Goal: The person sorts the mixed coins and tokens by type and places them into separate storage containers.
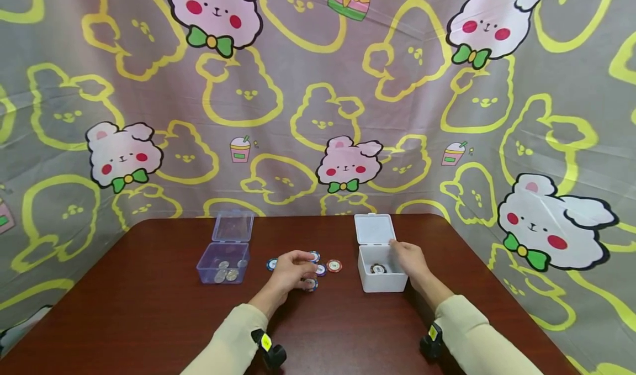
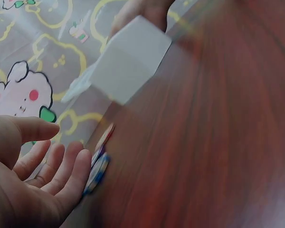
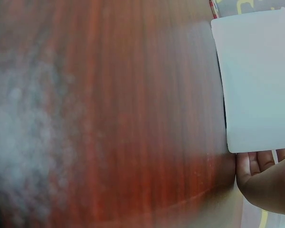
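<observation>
Toward the tabletop's (image 1: 343, 331) far edge, I see the left hand (image 1: 289, 271) over chips (image 1: 334, 265), the right hand (image 1: 411, 258) against a white box (image 1: 383, 283).

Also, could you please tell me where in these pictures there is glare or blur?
Head view: the chips and the white box look fairly clear; left wrist view: the picture is soft, chip edges are blurred, and a pale sheen lies on the table at lower right; right wrist view: broad, hazy glare covers the table's left part.
</observation>
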Demonstrator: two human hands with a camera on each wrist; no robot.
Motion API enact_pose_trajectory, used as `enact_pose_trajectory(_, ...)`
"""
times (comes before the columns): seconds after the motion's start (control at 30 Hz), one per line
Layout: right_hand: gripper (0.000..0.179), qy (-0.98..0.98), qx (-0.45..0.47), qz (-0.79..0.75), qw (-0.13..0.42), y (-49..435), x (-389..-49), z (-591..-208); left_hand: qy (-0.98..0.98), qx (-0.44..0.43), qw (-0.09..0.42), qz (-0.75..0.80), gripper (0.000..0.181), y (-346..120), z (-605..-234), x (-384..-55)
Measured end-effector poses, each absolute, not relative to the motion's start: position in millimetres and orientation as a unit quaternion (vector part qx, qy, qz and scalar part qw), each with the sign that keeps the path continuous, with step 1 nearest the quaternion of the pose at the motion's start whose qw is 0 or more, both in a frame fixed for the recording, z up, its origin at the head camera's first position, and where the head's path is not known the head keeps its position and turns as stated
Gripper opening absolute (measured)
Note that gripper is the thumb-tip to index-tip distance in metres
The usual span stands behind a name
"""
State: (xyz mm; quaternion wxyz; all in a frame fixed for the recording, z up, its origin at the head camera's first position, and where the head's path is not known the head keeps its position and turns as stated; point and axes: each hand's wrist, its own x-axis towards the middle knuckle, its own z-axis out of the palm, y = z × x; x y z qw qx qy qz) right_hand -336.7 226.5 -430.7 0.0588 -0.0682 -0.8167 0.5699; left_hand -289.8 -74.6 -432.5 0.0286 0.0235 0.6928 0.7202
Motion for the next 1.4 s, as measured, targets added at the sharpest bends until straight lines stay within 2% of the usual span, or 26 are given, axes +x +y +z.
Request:
enact_pose_trajectory(0.5, 0.042, -0.82, -0.07, 0.565, 0.057, 229, -334, -432, 0.795, -0.04, -0.091, 0.598, 0.037, -126, -432, -311)
enact_pose_trajectory(0.67, 0.042, -0.82, -0.069, 0.565, 0.059, 228, -334, -431, 0.836, -0.042, -0.085, 0.541, 0.042, -135, -429, -314)
enact_pose_trajectory(0.93, 0.051, -0.822, -0.067, 0.564, 0.052, 228, -334, -429, 0.885, 0.007, -0.088, 0.458, 0.045, -144, -424, -317)
enact_pose_trajectory(1.1, 0.05, -0.821, -0.066, 0.564, 0.053, 226, -333, -428, 0.914, 0.038, -0.092, 0.394, 0.045, -150, -423, -318)
enact_pose_trajectory(1.4, 0.05, -0.822, -0.065, 0.564, 0.051, 225, -334, -428, 0.945, 0.03, -0.07, 0.318, 0.041, -150, -418, -314)
